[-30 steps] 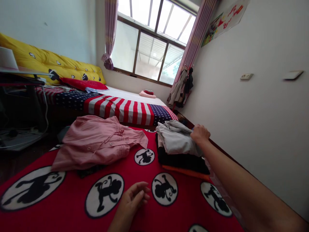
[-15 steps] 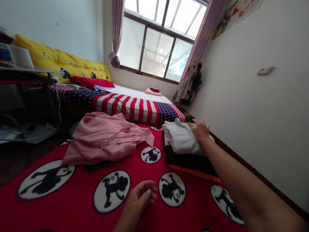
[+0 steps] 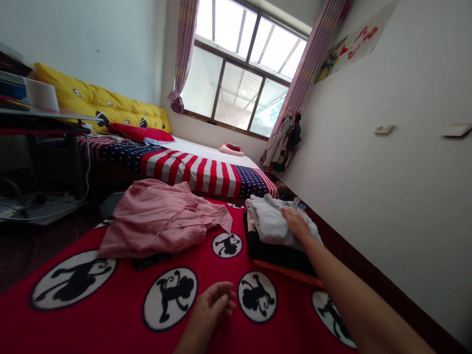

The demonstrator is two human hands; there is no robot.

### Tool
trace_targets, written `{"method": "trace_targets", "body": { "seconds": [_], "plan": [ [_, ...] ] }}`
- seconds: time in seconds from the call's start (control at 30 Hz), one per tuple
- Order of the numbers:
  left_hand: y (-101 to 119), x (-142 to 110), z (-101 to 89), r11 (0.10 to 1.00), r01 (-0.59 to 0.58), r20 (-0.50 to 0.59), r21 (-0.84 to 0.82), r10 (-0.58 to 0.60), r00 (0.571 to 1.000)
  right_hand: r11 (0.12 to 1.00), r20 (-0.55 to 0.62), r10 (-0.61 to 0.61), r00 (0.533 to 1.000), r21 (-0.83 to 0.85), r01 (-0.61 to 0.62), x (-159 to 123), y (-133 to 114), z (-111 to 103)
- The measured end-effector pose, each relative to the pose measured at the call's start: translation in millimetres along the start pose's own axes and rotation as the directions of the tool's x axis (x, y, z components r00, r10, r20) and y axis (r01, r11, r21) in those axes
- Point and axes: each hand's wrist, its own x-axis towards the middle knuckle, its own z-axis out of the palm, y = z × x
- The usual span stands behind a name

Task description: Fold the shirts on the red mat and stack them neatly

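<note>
On the right, my right hand (image 3: 295, 221) lies on top of a light grey folded garment (image 3: 267, 221), its fingers resting on the cloth rather than wrapped round it. That garment tops a stack with black folded clothing (image 3: 276, 253) and an orange layer (image 3: 289, 274) beneath. My left hand (image 3: 216, 305) hovers low over the red monkey-print blanket (image 3: 121, 314), loosely curled with thumb and fingers apart, and holds nothing. Left of the stack, a pink buttoned garment (image 3: 162, 221) is spread out, with a dark cloth (image 3: 149, 260) showing under its near edge.
Beyond the blanket stands a bed with a stars-and-stripes cover (image 3: 199, 172) and a red pillow (image 3: 142, 132). A desk (image 3: 55, 118) with cables is at the left. Clothes hang on a rack (image 3: 283, 142) by the window. A white wall (image 3: 387, 196) bounds the right side.
My right hand has shifted from the far right edge of the grey garment onto its top and flattened there. The left hand stays nearly still. The view has tilted and turned slightly right.
</note>
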Motion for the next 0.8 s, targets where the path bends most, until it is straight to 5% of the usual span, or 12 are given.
{"method": "trace_targets", "body": {
  "seconds": [0.1,0.17,0.23,0.37,0.47,0.63,0.8],
  "plan": [
    [-2.9,6.5,-0.8,1.0,-0.004,0.013,-0.028,0.004,1.0,0.961,-0.219,-0.114,0.969,0.222,0.163,-70.4,-34.5,-3.0],
    [-2.5,9.6,-0.6,0.999,-0.015,0.013,-0.042,0.016,1.0,0.902,-0.142,-0.276,0.951,0.303,0.307,-139.9,-57.9,9.4],
    [1.2,9.5,0.1,0.997,-0.04,-0.015,-0.064,0.039,0.999,0.9,0.025,-0.33,0.944,0.309,0.307,-210.7,-76.8,30.8],
    [14.0,3.1,-0.1,0.985,-0.111,-0.129,-0.131,0.095,0.987,0.963,0.178,-0.171,0.969,0.24,0.125,-303.0,-101.3,67.9],
    [21.4,-1.0,-1.0,0.977,-0.138,-0.13,-0.163,0.117,0.985,0.976,0.244,-0.111,0.963,0.207,0.06,-321.5,-113.3,65.5],
    [21.3,-9.8,1.6,0.971,-0.205,-0.141,-0.123,0.188,0.972,0.952,0.28,-0.117,0.953,0.305,0.027,-317.7,-122.2,29.4],
    [20.0,-24.3,-8.3,0.926,-0.274,-0.023,0.259,0.289,0.957,0.947,0.335,-0.126,0.934,0.321,0.012,-316.2,-122.7,18.1]
  ]
}}
